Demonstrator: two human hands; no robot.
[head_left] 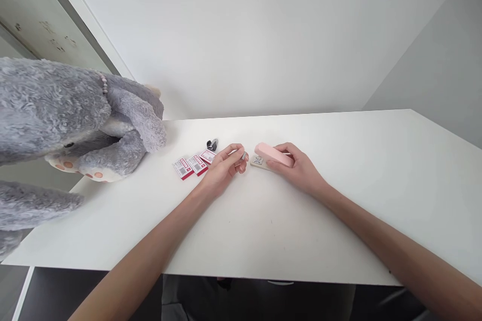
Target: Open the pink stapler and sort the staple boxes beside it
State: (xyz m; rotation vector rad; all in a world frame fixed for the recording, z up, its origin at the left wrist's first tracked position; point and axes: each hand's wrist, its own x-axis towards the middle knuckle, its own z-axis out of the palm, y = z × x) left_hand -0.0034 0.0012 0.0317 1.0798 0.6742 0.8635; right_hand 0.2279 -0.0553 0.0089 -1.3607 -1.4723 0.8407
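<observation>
My right hand (297, 165) is wrapped around a pink stapler (273, 153), its thumb on the near side and fingers on the far side. The stapler's pale base (257, 162) rests on the table beneath the pink top and carries a dark-patterned patch. Just left of it, my left hand (228, 164) pinches a small grey piece (244, 155) between thumb and fingertips. That piece is too small to make out fully. Beyond the left wrist lie three small white-and-red packets (197, 164) with printed labels, one partly behind the hand. A small black-and-silver clip-like object (212, 145) sits behind them.
A large grey plush toy (56, 110) lies over the table's left end. The white table (320, 230) meets a white wall (256, 40) at the back. Its front edge runs just before my body, and a few tiny dark specks dot its surface.
</observation>
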